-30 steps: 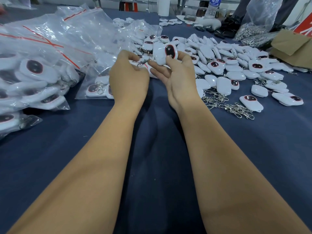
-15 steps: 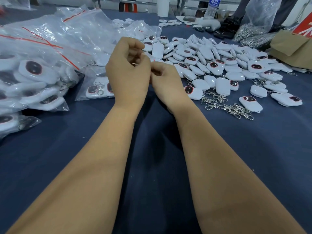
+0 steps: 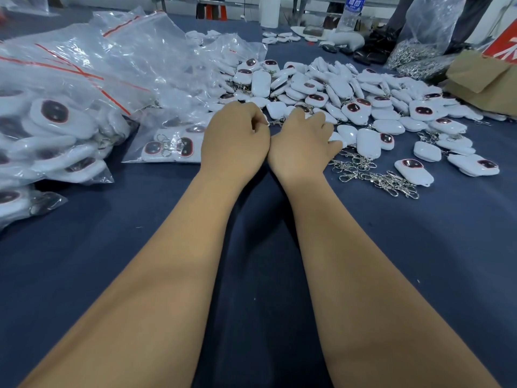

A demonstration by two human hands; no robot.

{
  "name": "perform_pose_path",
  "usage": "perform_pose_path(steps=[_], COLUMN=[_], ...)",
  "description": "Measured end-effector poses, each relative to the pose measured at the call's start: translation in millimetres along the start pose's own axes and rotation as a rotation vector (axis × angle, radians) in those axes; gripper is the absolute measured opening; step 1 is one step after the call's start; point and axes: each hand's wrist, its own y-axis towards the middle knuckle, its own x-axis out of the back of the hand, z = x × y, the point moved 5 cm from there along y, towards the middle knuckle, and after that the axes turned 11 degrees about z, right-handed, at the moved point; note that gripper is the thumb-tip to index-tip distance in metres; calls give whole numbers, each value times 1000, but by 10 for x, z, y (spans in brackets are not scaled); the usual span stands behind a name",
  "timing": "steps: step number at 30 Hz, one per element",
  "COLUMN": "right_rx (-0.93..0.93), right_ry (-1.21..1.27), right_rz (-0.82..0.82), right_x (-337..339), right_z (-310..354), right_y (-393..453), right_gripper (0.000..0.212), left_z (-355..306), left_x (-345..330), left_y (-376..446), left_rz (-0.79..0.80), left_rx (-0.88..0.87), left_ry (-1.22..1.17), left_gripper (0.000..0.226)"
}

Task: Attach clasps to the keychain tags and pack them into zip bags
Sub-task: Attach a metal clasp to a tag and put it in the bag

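My left hand [image 3: 235, 138] is closed in a fist and pinches a small metal clasp [image 3: 275, 122] that shows between the two hands. My right hand [image 3: 302, 144] touches the left at the wrist, and its fingers curl over a white keychain tag [image 3: 337, 140], mostly hidden. Both hands rest low on the blue table at the near edge of a big pile of white tags with dark red-rimmed faces [image 3: 335, 91]. Loose silver clasps [image 3: 375, 175] lie just right of my right hand. A zip bag holding two tags [image 3: 170, 144] lies left of my left hand.
Filled zip bags [image 3: 50, 121] are heaped at the left, with empty red-striped bags [image 3: 145, 51] behind them. At the far right stand a brown cardboard box [image 3: 481, 82], a clear sack of metal clasps [image 3: 414, 57] and a water bottle [image 3: 351, 12].
Both hands dropped from mid-air to the table by the pile. The tag held up in the right hand a second ago is now hidden under its fingers.
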Motion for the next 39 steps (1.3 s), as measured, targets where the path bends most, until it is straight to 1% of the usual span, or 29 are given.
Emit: perform_pose_path(steps=[2,4,6,7,8,10,12,13,15,18,22,25,28,31,34,36,38,39], right_rx=[119,247,287,272,238,134,45,21,14,44,39,15,9,16,16,19,35,42], right_ry=[116,358,562,610,605,460,338,333,365,406,548,635,662,663,641,570,519,540], right_rz=[-12,-18,-28,-37,-44,-20,86,137,180,152,111,113,117,116,126,163,185,202], right_x=[21,51,106,124,129,111,46,17,-3,24,51,34,24,7,-1,-7,-17,-20], right_z=[34,95,133,130,115,62,20,9,6,3,-22,-45,-54,-61,-57,-24,-2,8], right_y=[26,18,-15,-26,-23,7,34,41,34,18,29,50,76,88,102,113,122,105], right_gripper=[34,34,34,35,35,34,34,34,33,28,13,19,25,26,21,25,23,20], left_z=[-11,3,43,62,79,96,96,94,96,85,63,53,56,67,65,61,74,83], left_x=[8,35,57,56,50,34,6,-10,-27,-39,-105,-127,-135,-129,-119,-99,-73,-68], left_y=[5,13,23,26,26,26,35,39,43,38,23,21,21,4,-8,-3,11,16], left_rz=[-8,-24,-33,-27,-17,5,27,40,62,88,239,343,396,426,434,394,339,323], left_rx=[-5,11,43,60,76,97,88,78,71,82,79,61,32,-14,-51,-52,-49,-52], left_ry=[79,160,273,337,390,443,445,437,420,428,389,379,398,437,437,359,242,213], left_gripper=[25,26,28,29,30,30,30,30,30,27,32,34,32,30,32,27,19,19])
